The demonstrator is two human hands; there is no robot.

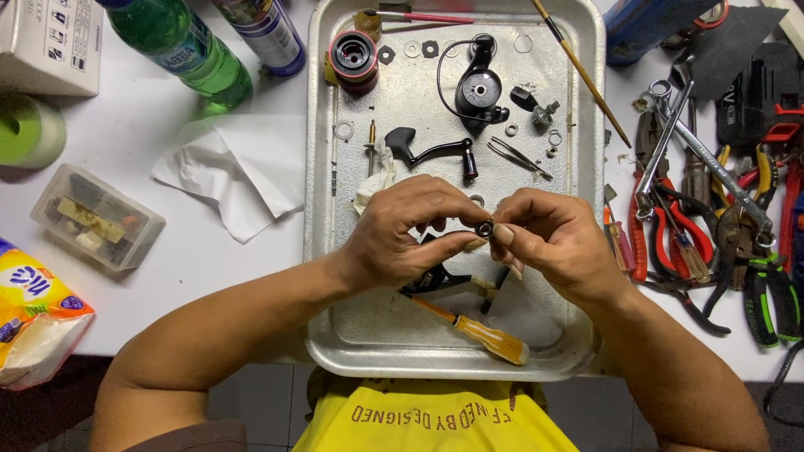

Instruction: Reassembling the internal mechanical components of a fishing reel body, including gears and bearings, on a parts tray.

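Note:
Over the metal tray (456, 351), my left hand (402, 230) and my right hand (548, 234) meet fingertip to fingertip. Between them they pinch a small dark ring-shaped part (485, 227). Which hand bears it more I cannot tell. Under my hands lie a black reel body piece (435, 280) and a screwdriver with an amber handle (481, 331). Farther up the tray lie a black crank handle (431, 151), tweezers (519, 156), a black rotor with a wire bail (479, 88), a red and black spool (353, 60) and several small washers.
A pile of pliers, wrenches and cutters (712, 209) lies right of the tray. At left are a crumpled tissue (239, 172), a clear plastic box (96, 218), a green bottle (184, 46), a spray can (268, 33), a tape roll (29, 134) and a tissue pack (38, 314).

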